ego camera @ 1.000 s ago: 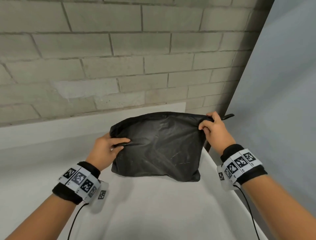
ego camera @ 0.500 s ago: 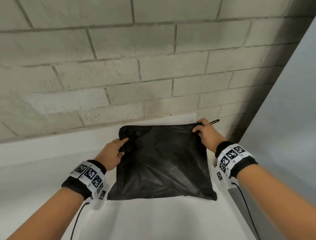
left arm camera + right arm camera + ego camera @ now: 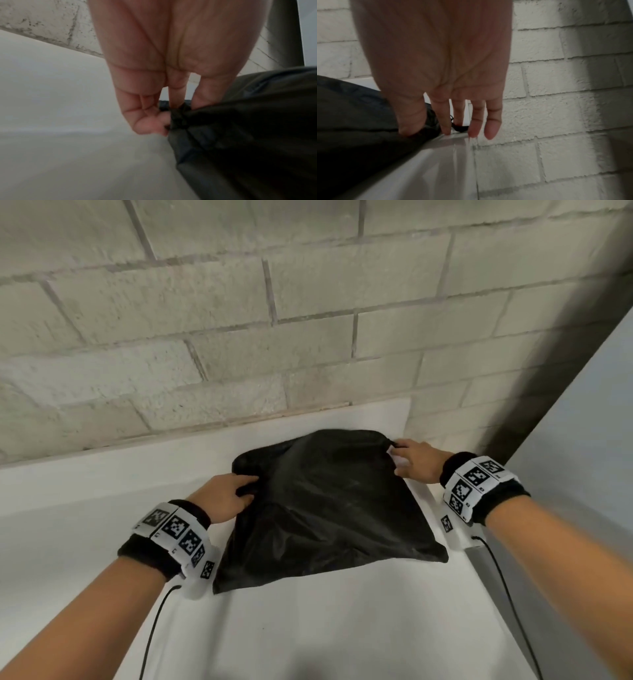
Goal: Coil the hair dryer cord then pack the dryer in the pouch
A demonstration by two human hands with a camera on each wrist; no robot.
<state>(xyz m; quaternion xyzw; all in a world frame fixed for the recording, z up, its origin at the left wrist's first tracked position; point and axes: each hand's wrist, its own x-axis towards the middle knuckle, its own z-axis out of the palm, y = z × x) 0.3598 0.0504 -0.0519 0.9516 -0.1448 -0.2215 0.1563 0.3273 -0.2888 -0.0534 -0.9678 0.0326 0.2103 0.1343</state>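
A black fabric pouch [image 3: 325, 501] lies bulging on the white table [image 3: 342, 628], close to the brick wall. My left hand [image 3: 236, 494] pinches bunched fabric at the pouch's upper left corner; in the left wrist view the curled fingers [image 3: 147, 121] hold the pouch [image 3: 248, 128]. My right hand [image 3: 407, 460] rests at the upper right corner with straight, spread fingers. In the right wrist view its thumb [image 3: 409, 119] presses on the pouch [image 3: 351, 115], beside a small black zipper pull [image 3: 460, 127]. No hair dryer or cord shows.
A pale brick wall [image 3: 239, 337] stands right behind the table. The table's right edge [image 3: 496, 594] runs just beside my right wrist, with a grey panel [image 3: 582, 422] beyond it. Thin black cables hang from both wrist bands.
The pouch went from held upright to lying flatter on the table. My right hand let go of the top right corner and spread its fingers. The left hand kept its grip.
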